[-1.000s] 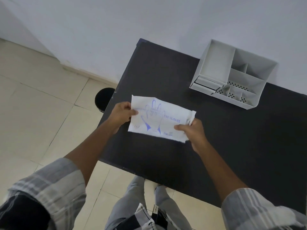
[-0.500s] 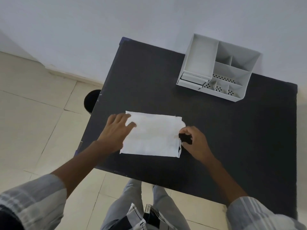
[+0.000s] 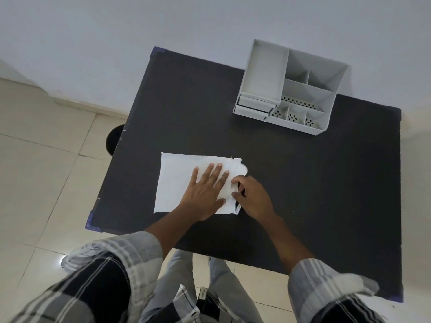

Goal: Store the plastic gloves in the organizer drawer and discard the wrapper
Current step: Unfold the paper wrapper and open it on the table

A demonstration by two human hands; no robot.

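Note:
The white glove wrapper (image 3: 175, 180) lies flat on the black table (image 3: 303, 183), plain side up. My left hand (image 3: 205, 190) presses flat on the wrapper's right half with its fingers spread. My right hand (image 3: 253, 197) pinches the wrapper's open right end, where a rounded bit of translucent plastic gloves (image 3: 242, 170) sticks out. The grey organizer (image 3: 291, 89) stands at the table's far side against the wall, with small drawers (image 3: 253, 108) at its front left, pulled out slightly.
A dark round object (image 3: 113, 139) stands on the tiled floor beside the table's left edge. The white wall runs right behind the organizer. My legs are below the table's near edge.
The wrapper was held up print side up, then laid down plain side up. My left hand slid from its left end onto its right half. My right hand stayed at the open end.

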